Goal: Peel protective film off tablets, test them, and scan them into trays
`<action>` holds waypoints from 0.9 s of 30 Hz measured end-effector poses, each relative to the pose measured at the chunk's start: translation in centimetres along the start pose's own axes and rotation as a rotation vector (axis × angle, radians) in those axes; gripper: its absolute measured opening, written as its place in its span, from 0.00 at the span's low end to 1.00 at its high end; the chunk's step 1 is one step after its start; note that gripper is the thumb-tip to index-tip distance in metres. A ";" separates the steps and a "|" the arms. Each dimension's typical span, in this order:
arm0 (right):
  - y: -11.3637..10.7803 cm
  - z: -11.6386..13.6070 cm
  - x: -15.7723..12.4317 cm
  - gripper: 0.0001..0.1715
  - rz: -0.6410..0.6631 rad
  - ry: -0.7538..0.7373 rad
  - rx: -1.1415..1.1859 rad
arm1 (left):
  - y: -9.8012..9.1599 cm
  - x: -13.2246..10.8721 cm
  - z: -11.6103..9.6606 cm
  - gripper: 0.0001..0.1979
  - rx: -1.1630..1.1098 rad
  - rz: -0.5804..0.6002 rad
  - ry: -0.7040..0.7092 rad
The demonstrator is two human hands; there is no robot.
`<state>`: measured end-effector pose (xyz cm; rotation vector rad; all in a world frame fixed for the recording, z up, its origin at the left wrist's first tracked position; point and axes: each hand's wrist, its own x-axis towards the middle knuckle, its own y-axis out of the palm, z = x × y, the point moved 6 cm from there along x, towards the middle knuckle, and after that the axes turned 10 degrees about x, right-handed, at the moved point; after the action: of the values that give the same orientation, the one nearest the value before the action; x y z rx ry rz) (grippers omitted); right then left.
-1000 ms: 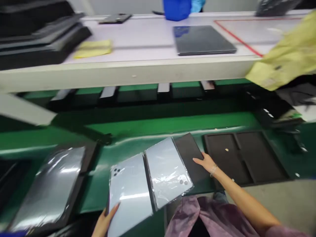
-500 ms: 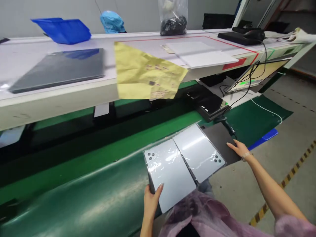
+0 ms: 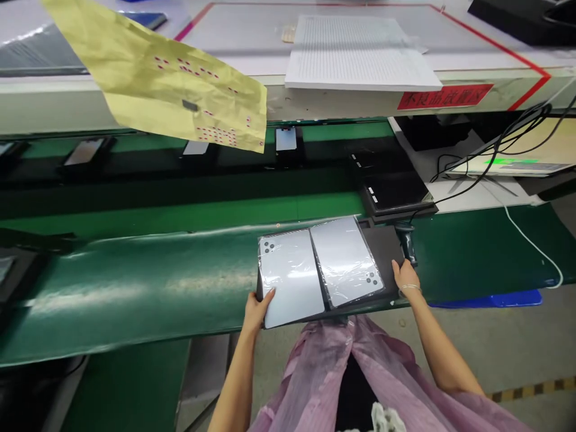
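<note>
Two silver tablets in clear film lie side by side on a flat black tray point(image 3: 384, 255). The left tablet point(image 3: 292, 279) has its camera lenses at the upper left corner; the right tablet point(image 3: 344, 255) has them at the lower right. My left hand point(image 3: 258, 311) grips the tray's left edge, thumb over the left tablet's edge. My right hand point(image 3: 407, 277) grips the tray's right edge, its fingers partly hidden. The tray is over the front edge of the green mat point(image 3: 171, 282). Just beyond my right hand lies a dark handheld scanner point(image 3: 407, 243).
Stacked black trays point(image 3: 391, 183) stand behind the scanner, near loose cables and a monitor point(image 3: 517, 150). Devices in dark trays sit along the green conveyor point(image 3: 270, 207). Above, a shelf holds a paper pad point(image 3: 360, 51); a yellow sheet point(image 3: 180, 84) hangs over its edge.
The camera view has turned and levelled, bringing more of the bench's right side into view. Both hands keep their hold on the tray, which now appears squarer to the bench edge.
</note>
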<state>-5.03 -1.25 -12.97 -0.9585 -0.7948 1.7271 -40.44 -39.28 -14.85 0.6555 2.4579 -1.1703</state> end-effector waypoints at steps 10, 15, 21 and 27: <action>2.0 3.4 -5.5 0.28 -0.135 -0.217 0.127 | 0.0 -2.1 -8.6 0.36 0.286 -0.151 0.344; 4.3 3.9 -7.2 0.39 -0.126 -0.228 0.243 | 8.4 -1.1 -21.0 0.31 0.359 0.088 0.700; 3.8 3.5 -6.8 0.45 -0.116 -0.209 0.499 | 13.0 2.2 -29.8 0.24 0.412 0.250 0.688; 1.7 2.7 -8.0 0.58 -0.112 -0.122 0.867 | 6.0 0.0 -30.7 0.22 0.160 0.171 0.649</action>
<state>-6.31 -9.57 -11.17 -0.2140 -0.1095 1.7813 -40.43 -11.73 -0.14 1.4556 2.7400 -1.2353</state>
